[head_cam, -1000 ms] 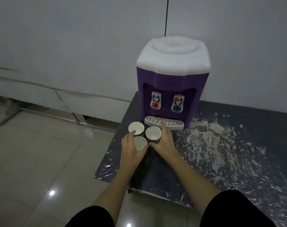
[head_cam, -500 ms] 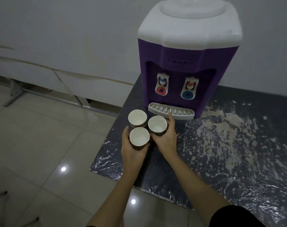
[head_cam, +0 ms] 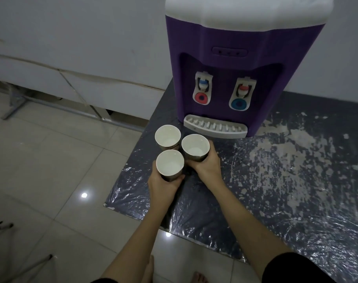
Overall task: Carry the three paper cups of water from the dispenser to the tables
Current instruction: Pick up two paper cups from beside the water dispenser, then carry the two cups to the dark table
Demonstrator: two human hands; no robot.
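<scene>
Three paper cups stand bunched together in front of the purple water dispenser [head_cam: 231, 64], near the table's left corner. My left hand [head_cam: 163, 185] wraps the nearest cup [head_cam: 170, 165]. My right hand [head_cam: 206, 166] grips the right cup [head_cam: 195, 147]. The far left cup [head_cam: 167, 136] touches both others and no fingers show on it. All three are white inside with a little water. Whether the cups rest on the table or are lifted, I cannot tell.
The table [head_cam: 286, 180] is covered in dark, paint-flecked plastic sheet, its left edge just beside the cups. The dispenser's white drip tray [head_cam: 215, 127] sits right behind them. Tiled floor [head_cam: 51, 170] lies to the left, with thin metal legs [head_cam: 2, 225] at the bottom left. My bare feet show below.
My head has moved closer to the dispenser. Both hands have closed more fully around the front and right cups, and the three cups sit bunched tighter together.
</scene>
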